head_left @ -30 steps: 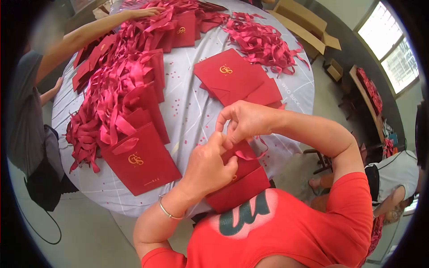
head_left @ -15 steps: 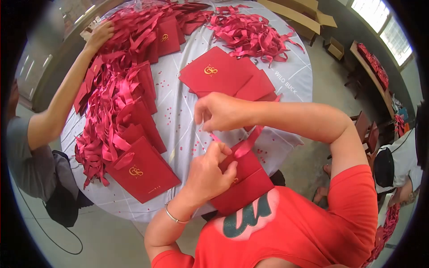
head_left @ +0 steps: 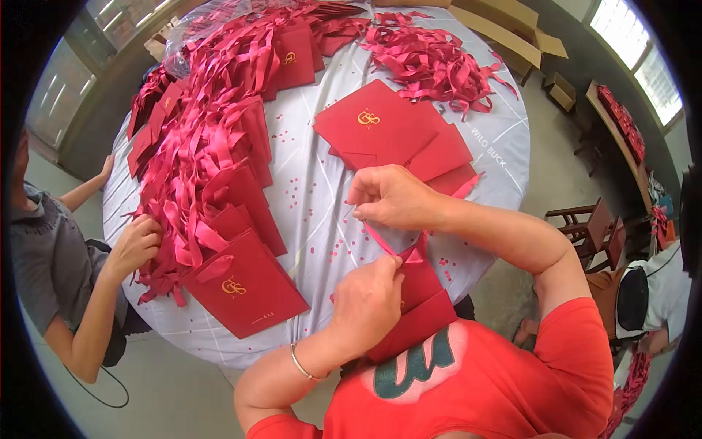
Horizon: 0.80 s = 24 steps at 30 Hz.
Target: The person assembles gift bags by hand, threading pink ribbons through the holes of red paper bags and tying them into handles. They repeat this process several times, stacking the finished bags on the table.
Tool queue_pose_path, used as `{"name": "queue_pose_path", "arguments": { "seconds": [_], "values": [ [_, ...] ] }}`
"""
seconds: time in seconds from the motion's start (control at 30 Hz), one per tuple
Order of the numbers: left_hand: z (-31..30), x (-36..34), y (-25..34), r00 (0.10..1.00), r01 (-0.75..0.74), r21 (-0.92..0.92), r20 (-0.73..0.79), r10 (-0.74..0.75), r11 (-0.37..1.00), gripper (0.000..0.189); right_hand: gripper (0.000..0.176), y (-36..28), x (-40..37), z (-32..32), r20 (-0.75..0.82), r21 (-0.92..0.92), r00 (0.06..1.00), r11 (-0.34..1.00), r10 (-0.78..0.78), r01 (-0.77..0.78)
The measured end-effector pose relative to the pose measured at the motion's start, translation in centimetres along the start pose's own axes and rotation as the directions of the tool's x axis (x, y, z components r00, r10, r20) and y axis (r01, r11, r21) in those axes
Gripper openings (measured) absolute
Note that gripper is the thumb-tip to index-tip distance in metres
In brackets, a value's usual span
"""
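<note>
A red paper gift bag (head_left: 418,333) lies at the table's near edge against my red shirt, partly hidden by my left hand. My left hand (head_left: 368,301), with a silver bangle at the wrist, is closed over the bag's top, thumb and forefinger pinching a pink-red ribbon (head_left: 380,240). Just above it, my right hand (head_left: 398,197) pinches the ribbon's other stretch, which runs slanted between the two hands. Beyond my right hand lies a stack of flat red bags (head_left: 380,121), the top one with a gold emblem.
Ribbon-handled red bags (head_left: 245,289) line the table's left side. A heap of loose ribbons (head_left: 431,62) lies at the back, near an open cardboard box (head_left: 504,25). Confetti dots the white tablecloth (head_left: 307,168). At left, a co-worker's hand (head_left: 135,249) touches the ribbons; another person (head_left: 662,285) is at right.
My left hand's fingers have closed from a looser pose onto the ribbon. The co-worker's arm has come down from the back of the pile to its near left side. The view has shifted slightly.
</note>
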State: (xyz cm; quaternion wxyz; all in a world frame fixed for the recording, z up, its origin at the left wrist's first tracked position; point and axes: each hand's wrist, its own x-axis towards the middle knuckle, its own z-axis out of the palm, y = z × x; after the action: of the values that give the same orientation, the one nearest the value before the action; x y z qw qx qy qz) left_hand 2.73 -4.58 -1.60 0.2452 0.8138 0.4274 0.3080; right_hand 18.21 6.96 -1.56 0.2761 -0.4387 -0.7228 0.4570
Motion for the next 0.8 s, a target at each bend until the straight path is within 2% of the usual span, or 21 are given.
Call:
{"name": "queue_pose_path", "arguments": {
  "seconds": [0.03,0.1,0.13,0.17,0.2,0.27,0.37,0.4,0.47,0.5,0.57,0.63,0.7,0.73,0.8],
  "values": [
    [0.0,0.2,-0.1,1.0,0.002,-0.001,0.0,-0.002,1.0,0.021,0.012,0.2,0.0,0.2,-0.053,0.033,0.998,0.999,-0.039,0.041],
    [0.0,0.4,-0.4,0.995,0.1,-0.147,0.031,-0.096,0.984,0.018,0.011,0.1,0.4,0.3,-0.106,0.057,0.994,0.997,-0.037,0.044],
    [0.0,0.5,-0.5,0.995,0.098,-0.146,0.035,-0.094,0.984,0.018,0.01,0.1,0.5,0.4,-0.161,0.08,0.986,0.995,-0.038,0.051],
    [0.0,0.7,-0.6,0.99,0.143,-0.194,0.04,-0.138,0.97,0.017,0.011,-0.4,0.2,0.2,-0.155,-0.023,0.985,0.998,-0.068,0.065],
    [0.1,0.8,-0.7,0.982,0.188,-0.242,0.047,-0.182,0.952,0.017,0.011,-0.7,0.0,0.0,-0.161,-0.022,0.985,0.998,-0.068,0.065],
    [0.5,0.8,-1.1,0.98,0.197,-0.238,0.049,-0.19,0.951,0.017,0.015,-0.9,-0.6,-0.6,-0.159,-0.17,0.971,0.974,-0.179,0.152],
    [0.3,0.9,-1.1,0.976,0.217,-0.239,0.058,-0.209,0.946,0.017,0.019,-1.8,-2.6,-2.3,-0.222,-0.261,0.943,0.947,-0.248,0.187],
    [0.2,1.0,-1.1,0.973,0.229,-0.238,0.068,-0.219,0.944,0.017,0.02,-1.5,-3.4,-2.9,-0.175,-0.243,0.957,0.953,-0.229,0.183],
    [0.4,1.0,-1.2,0.974,0.228,-0.24,0.06,-0.22,0.944,0.017,0.02,-1.0,-4.8,-3.9,-0.023,-0.377,0.918,0.854,-0.395,0.358],
    [0.4,1.0,-1.3,0.974,0.227,-0.238,0.056,-0.221,0.944,0.017,0.022,-2.0,-6.4,-4.5,0.101,-0.372,0.991,0.92,-0.093,0.124],
    [0.3,1.0,-1.3,0.97,0.244,-0.257,0.062,-0.236,0.935,0.016,0.021,-0.4,-7.9,-4.2,0.145,-0.506,0.922,0.774,-0.36,0.382],
    [0.3,1.1,-1.2,0.965,0.262,-0.278,0.073,-0.252,0.924,0.016,0.017,-0.4,-8.7,-4.2,0.165,-0.497,0.935,0.792,-0.315,0.355],
    [0.0,1.5,-1.1,0.937,0.347,-0.277,0.137,-0.321,0.896,0.015,0.016,-0.2,-9.1,-4.4,0.151,-0.476,0.897,0.764,-0.416,0.435],
    [0.0,1.6,-1.2,0.924,0.379,-0.275,0.155,-0.348,0.884,0.015,0.016,-0.3,-9.3,-4.6,0.149,-0.475,0.9,0.768,-0.41,0.429],
    [0.4,1.5,-1.6,0.922,0.386,-0.284,0.153,-0.356,0.878,0.015,0.016,-1.4,-9.8,-5.4,0.153,-0.432,0.964,0.863,-0.216,0.262]
  ]
}}
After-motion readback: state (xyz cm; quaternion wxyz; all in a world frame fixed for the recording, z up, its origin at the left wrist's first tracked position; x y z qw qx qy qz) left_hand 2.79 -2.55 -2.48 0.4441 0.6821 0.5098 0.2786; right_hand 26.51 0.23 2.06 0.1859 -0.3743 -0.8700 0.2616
